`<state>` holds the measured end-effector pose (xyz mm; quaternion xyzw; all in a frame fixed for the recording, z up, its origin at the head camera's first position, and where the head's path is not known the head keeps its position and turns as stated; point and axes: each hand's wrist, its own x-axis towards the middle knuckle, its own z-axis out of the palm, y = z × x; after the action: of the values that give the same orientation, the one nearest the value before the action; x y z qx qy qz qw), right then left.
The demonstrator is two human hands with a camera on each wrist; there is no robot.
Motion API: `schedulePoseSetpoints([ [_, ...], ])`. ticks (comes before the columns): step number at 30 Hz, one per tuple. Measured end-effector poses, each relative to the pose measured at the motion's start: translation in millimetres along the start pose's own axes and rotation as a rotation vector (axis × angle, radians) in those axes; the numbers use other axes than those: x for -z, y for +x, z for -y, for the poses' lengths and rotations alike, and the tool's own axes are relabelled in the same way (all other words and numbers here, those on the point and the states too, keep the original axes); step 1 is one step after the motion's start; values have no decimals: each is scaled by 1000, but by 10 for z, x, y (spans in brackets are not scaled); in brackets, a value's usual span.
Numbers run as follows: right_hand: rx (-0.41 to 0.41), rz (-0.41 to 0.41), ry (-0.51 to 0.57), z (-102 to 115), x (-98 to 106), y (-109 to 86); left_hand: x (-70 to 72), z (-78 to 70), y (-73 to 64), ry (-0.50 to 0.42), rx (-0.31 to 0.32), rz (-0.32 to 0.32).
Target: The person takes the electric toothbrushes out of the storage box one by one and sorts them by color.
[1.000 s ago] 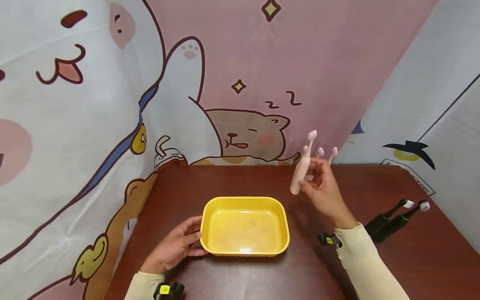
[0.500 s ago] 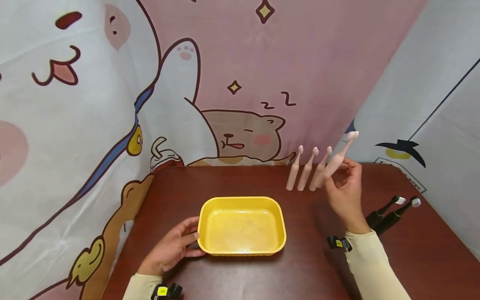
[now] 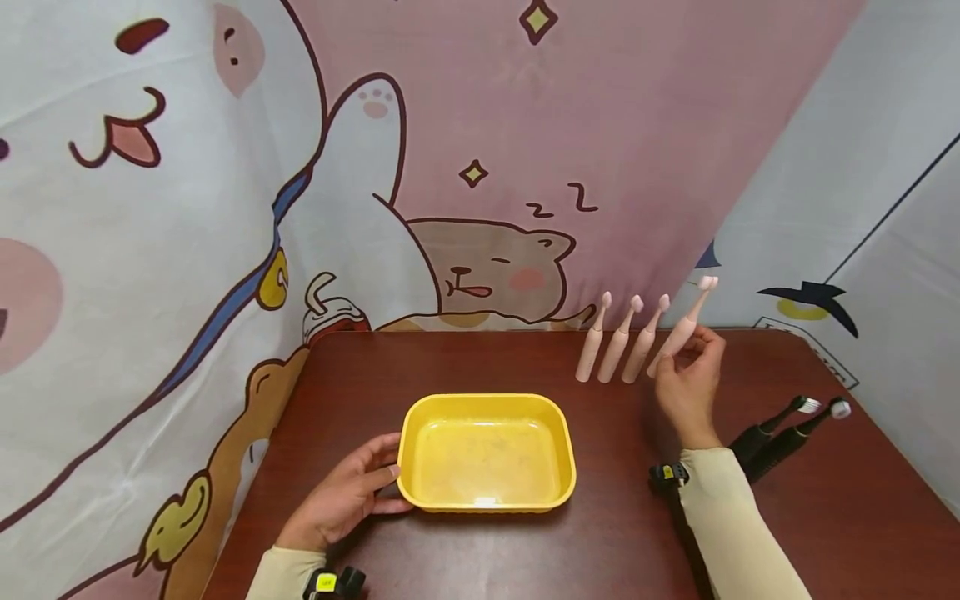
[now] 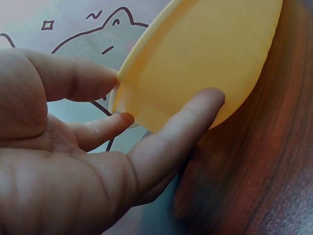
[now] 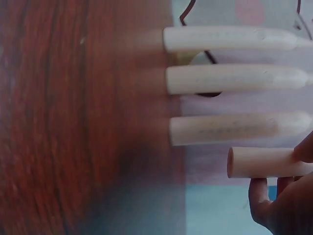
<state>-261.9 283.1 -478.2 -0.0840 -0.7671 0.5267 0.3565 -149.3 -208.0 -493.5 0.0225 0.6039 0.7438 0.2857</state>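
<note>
My right hand [image 3: 688,392] pinches a pink electric toothbrush [image 3: 681,329] by its handle, at the right end of a row of three similar toothbrushes [image 3: 617,342] standing upright. In the right wrist view, the held toothbrush's flat base [image 5: 231,162] looks raised off the table, and the three standing handles [image 5: 230,78] are beside it. My left hand [image 3: 348,492] touches the left outer side of a yellow plastic tray [image 3: 411,450] with spread, nearly straight fingers. In the left wrist view, fingertips [image 4: 210,100] rest against the tray's wall [image 4: 195,54].
Two black electric toothbrushes [image 3: 783,433] stand to the right, partly behind my right forearm. The dark red-brown wooden table [image 3: 495,550] ends at a cartoon-printed cloth [image 3: 600,100] at the back and left.
My right hand has moved right with the pink toothbrush, then lowered slightly. The standing row, partly hidden before, is now in sight. My left hand and the tray have stayed in place.
</note>
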Motion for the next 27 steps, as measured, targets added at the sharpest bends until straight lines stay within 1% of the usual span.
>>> schedulePoseSetpoints([
  [5, -29, -29, -45, -234, -51, 59, 11, 16, 13, -6, -4, 7],
  [12, -34, -53, -101, -351, -98, 118, 37, 22, 26, -9, 3, 12],
  [14, -39, -53, -118, -363, -92, 139, 34, 13, 27, -6, -1, 12],
  [19, -82, -38, -159, -393, -64, 147, 20, -4, 15, 1, -2, 9],
  [27, -124, 3, -205, -407, -17, 143, 11, 3, 2, 0, 1, 5],
])
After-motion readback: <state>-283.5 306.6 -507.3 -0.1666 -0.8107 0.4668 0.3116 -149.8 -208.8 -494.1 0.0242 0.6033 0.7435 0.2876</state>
